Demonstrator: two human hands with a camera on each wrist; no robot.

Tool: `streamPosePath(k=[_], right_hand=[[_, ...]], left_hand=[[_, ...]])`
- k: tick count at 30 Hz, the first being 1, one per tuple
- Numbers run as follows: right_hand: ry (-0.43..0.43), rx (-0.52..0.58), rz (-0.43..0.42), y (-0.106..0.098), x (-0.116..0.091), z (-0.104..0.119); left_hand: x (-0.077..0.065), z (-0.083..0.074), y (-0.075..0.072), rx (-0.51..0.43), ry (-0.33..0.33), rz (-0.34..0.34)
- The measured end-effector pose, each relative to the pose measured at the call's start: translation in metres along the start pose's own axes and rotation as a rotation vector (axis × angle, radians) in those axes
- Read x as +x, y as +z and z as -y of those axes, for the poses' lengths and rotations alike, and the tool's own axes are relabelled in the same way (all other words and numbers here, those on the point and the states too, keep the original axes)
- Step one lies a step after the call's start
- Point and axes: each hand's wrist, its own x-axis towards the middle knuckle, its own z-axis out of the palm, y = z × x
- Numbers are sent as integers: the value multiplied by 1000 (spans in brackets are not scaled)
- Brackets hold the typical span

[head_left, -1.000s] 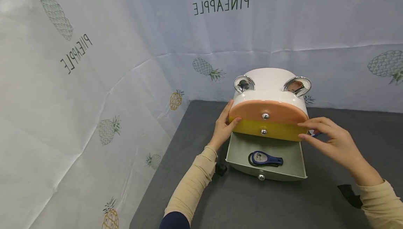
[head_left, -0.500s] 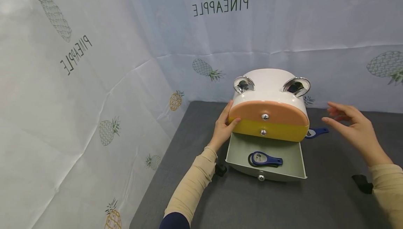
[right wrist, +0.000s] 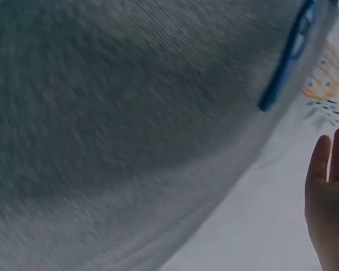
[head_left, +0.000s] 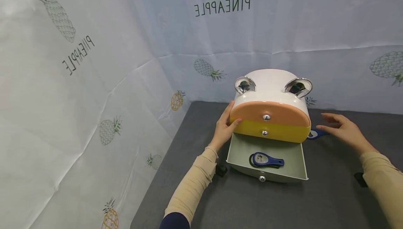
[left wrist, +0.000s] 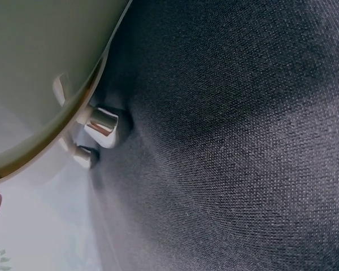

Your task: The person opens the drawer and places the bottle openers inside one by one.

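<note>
A small frog-like drawer cabinet (head_left: 270, 85) stands on the table, white with orange and yellow drawer fronts. My left hand (head_left: 222, 130) holds its left side, thumb across the yellow front (head_left: 280, 132). The green bottom drawer (head_left: 234, 148) is pulled out, and a blue bottle opener (head_left: 267, 159) lies in it over a dark ring-like edge. Another blue bottle opener (head_left: 314, 134) lies on the table by the cabinet's right side, partly hidden behind it. Close to its handle my right hand (head_left: 349, 133) hovers, fingers apart from the thumb and nothing between them.
The grey table (head_left: 252, 204) runs up to pineapple-print cloth (head_left: 176, 29) at the back and left. Two shiny eye-like ears (head_left: 245, 85) stick up from the cabinet. A silver knob (left wrist: 103, 125) juts from the open drawer's front.
My right hand has gone from the cabinet's right front corner out to the right, then lower and slightly left towards the bottle opener on the table. The left hand keeps its hold.
</note>
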Motion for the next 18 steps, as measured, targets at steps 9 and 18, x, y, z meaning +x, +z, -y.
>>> streamPosePath(k=[9,18], right_hand=[[1,-153,100,8,15,-29],[-100,-305,151,12,18,-40]], left_hand=[[1,2,1,-14,13,2],[1,5,1,-23,22,1]])
